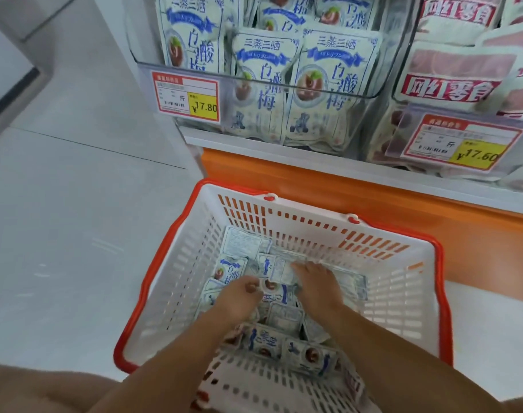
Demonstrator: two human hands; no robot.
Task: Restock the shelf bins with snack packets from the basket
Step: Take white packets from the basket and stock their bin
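A white slotted plastic basket with an orange-red rim (pixel 176 281) stands on the pale tiled floor (pixel 75 204), just in front of the orange base of the shelf unit (pixel 314 180). Small white-and-blue snack packets (pixel 230 269) lie loose in a heap across the basket bottom, some face up, some showing the printed back. Both bare forearms reach down into the basket. The left hand (pixel 242 293) is on the heap left of centre, its fingertips against a small packet marked with a red fruit (pixel 269 285); motion blur means it cannot be told whether that packet is pinched or only touched. The right hand (pixel 317 289) lies just beside it, fingers extended and spread flat on the packets, holding nothing that can be seen. Above, a clear plastic shelf bin (pixel 254 81) holds large white-and-blue bags (pixel 329 84) standing upright, with a red-and-yellow price tag reading 17.80 (pixel 188 96) at its left front. The neighbouring bin to the right holds white bags with red lettering (pixel 448 84) and carries a tag reading 17.60 (pixel 460 141)
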